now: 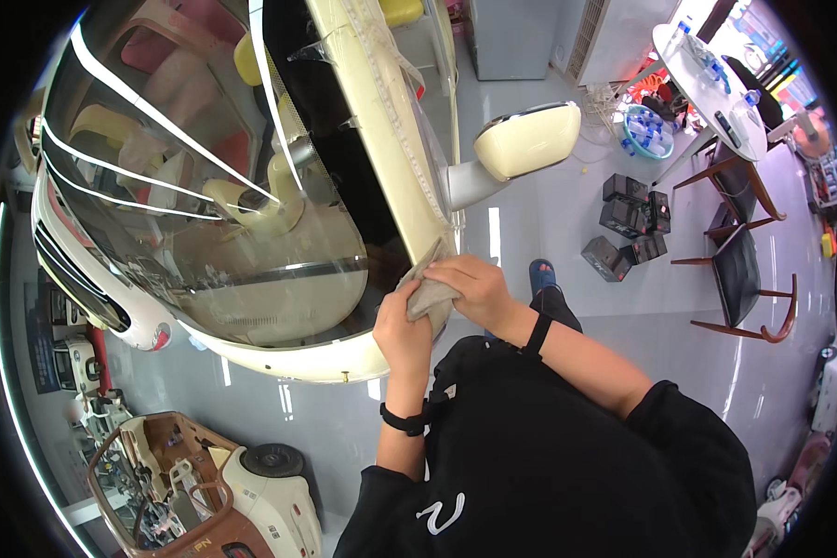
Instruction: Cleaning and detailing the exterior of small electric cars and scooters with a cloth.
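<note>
A folded greyish cloth (429, 293) lies against the lower end of the windscreen pillar (415, 216) of a cream-coloured small vehicle. My left hand (401, 328) pinches its left side between thumb and fingers. From the right, my right hand (478, 289) grips the same cloth, close to the left one. Beside them is the dark-edged curved windscreen (272, 293), through which the steering wheel and seats show. A cream side mirror (530, 143) on a grey arm stands out above my right hand. The cloth hides the pillar's surface under it.
Black battery-like blocks (624, 206), dark-seated wooden chairs (736, 275) and a white table (711, 84) stand to the right. A basin (645, 132) holds plastic bottles. A brown-and-cream vehicle (265, 495) is at the lower left, a white one (136, 314) beyond the windscreen.
</note>
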Tool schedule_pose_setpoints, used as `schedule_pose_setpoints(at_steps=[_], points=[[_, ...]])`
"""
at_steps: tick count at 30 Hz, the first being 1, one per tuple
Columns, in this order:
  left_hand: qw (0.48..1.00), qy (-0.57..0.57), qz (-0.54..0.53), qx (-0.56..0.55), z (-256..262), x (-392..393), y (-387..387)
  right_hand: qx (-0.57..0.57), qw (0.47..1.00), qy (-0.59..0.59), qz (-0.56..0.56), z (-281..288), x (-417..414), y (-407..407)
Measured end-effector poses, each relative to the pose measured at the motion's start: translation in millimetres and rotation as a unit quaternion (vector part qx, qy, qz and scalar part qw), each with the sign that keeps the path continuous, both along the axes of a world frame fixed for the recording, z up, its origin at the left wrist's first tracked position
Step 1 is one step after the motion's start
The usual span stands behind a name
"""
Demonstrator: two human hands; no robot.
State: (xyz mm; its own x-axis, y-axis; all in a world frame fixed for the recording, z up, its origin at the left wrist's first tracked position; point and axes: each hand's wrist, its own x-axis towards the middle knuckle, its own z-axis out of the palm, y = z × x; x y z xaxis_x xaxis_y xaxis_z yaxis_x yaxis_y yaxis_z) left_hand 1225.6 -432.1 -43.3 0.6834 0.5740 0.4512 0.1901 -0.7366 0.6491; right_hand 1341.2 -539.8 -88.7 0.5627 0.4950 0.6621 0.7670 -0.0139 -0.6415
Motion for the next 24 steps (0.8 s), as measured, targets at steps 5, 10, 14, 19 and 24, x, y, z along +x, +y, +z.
schedule_pose_setpoints(at_steps=[5,10,14,19,24], points=[[0.993,-0.075,-0.025,0.092,47,37,25,0.026,0.999,-0.039,-0.024,59,34,21],[0.992,-0.115,0.036,0.036,93,67,32,0.081,0.994,-0.038,-0.061,112,48,49],[0.997,-0.073,0.011,0.013,48,41,22,0.052,0.996,-0.041,-0.058,63,30,31],[0.999,-0.030,-0.010,0.013,12,11,13,0.009,0.998,-0.022,-0.061,28,2,11],[0.994,-0.092,0.018,0.058,55,44,30,0.051,0.996,-0.064,-0.028,85,37,36]])
